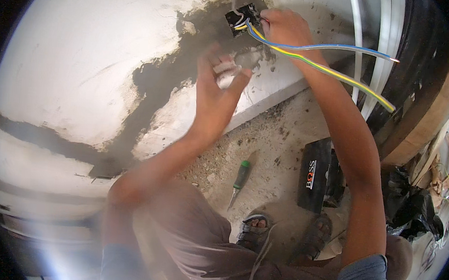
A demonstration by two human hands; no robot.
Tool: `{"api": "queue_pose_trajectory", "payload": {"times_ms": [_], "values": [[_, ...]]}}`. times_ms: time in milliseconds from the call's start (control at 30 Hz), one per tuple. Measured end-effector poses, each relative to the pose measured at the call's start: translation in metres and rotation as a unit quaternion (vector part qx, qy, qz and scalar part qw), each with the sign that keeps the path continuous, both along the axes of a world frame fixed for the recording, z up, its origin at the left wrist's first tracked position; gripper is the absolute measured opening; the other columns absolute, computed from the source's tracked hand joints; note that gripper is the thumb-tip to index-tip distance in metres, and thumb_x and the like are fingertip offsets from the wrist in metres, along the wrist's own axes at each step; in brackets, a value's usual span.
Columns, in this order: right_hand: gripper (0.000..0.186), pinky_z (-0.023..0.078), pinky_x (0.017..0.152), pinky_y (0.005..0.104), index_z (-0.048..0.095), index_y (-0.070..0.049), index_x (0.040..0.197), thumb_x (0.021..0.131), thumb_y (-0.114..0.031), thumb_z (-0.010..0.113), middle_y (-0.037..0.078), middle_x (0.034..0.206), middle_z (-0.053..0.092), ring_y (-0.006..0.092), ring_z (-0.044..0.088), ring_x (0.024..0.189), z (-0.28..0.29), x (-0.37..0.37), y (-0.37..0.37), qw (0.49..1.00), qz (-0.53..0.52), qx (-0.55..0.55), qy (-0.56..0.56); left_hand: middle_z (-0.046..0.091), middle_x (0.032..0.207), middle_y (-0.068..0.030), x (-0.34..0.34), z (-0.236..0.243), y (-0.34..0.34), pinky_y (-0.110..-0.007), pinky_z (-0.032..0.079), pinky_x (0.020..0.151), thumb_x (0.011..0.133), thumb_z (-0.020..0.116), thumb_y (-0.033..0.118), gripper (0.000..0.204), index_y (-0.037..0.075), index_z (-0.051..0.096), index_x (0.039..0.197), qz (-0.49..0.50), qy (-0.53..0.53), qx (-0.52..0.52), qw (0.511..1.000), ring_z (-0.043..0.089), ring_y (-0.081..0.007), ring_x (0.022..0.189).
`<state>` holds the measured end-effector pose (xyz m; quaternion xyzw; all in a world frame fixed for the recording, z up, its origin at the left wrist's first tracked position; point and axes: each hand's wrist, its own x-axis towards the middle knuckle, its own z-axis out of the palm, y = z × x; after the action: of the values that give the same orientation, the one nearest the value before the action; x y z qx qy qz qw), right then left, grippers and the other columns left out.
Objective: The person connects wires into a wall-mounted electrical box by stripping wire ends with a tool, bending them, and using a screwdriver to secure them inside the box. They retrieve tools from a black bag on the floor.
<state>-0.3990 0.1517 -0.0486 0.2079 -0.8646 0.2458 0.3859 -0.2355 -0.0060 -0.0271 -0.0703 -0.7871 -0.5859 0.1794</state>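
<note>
A black electrical wall box (243,19) sits in a patch of dark mortar, with wires bunched in its opening. From it a blue wire (340,47) and a yellow-green wire (338,75) run out to the right, their ends hanging free past my right wrist. My right hand (289,31) is at the box's right edge, fingers closed; a bit of red shows at the fingertips, but what they hold is hidden. Lower and to the left, my left hand (219,87) is blurred, its thumb and fingers apart in front of the wall, with nothing visible in it.
A green-handled screwdriver (241,175) lies on the dusty floor. Near my feet stands an opened black carton (314,175). White conduits (384,52) run up at the right, beside a wooden board (428,115) and black plastic bags (412,205).
</note>
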Motion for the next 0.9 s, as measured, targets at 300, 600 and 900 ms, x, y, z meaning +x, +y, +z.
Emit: {"api": "queue_pose_trajectory", "payload": {"times_ms": [300, 600, 900], "values": [[0.020, 0.049, 0.078, 0.0509, 0.063, -0.003, 0.096, 0.092, -0.021, 0.053, 0.022, 0.093, 0.067, 0.0433, 0.063, 0.090, 0.037, 0.027, 0.018, 0.985, 0.029, -0.041, -0.166, 0.066, 0.102, -0.0135, -0.097, 0.088, 0.007, -0.046, 0.039, 0.095, 0.073, 0.077, 0.020, 0.039, 0.011, 0.065, 0.109, 0.044, 0.402, -0.296, 0.865, 0.056, -0.0307, 0.111], [0.019, 0.048, 0.075, 0.0551, 0.057, 0.000, 0.096, 0.093, -0.019, 0.053, 0.026, 0.084, 0.064, 0.0468, 0.062, 0.082, -0.027, -0.015, 0.001, 0.975, 0.087, -0.196, -0.057, 0.043, 0.142, -0.0237, -0.158, 0.144, -0.023, -0.056, 0.018, 0.116, 0.083, 0.058, 0.027, 0.060, -0.006, 0.046, 0.132, 0.282, 0.578, -0.455, 0.616, 0.033, -0.0395, 0.139], [0.020, 0.051, 0.065, 0.0460, 0.060, -0.001, 0.094, 0.092, -0.021, 0.058, 0.020, 0.077, 0.066, 0.0373, 0.066, 0.070, -0.026, -0.018, -0.018, 0.972, 0.100, -0.211, -0.007, 0.046, 0.138, -0.0246, -0.160, 0.146, -0.031, -0.055, 0.019, 0.116, 0.084, 0.055, 0.029, 0.061, -0.006, 0.046, 0.133, 0.301, 0.579, -0.488, 0.580, 0.037, -0.0389, 0.135]]}}
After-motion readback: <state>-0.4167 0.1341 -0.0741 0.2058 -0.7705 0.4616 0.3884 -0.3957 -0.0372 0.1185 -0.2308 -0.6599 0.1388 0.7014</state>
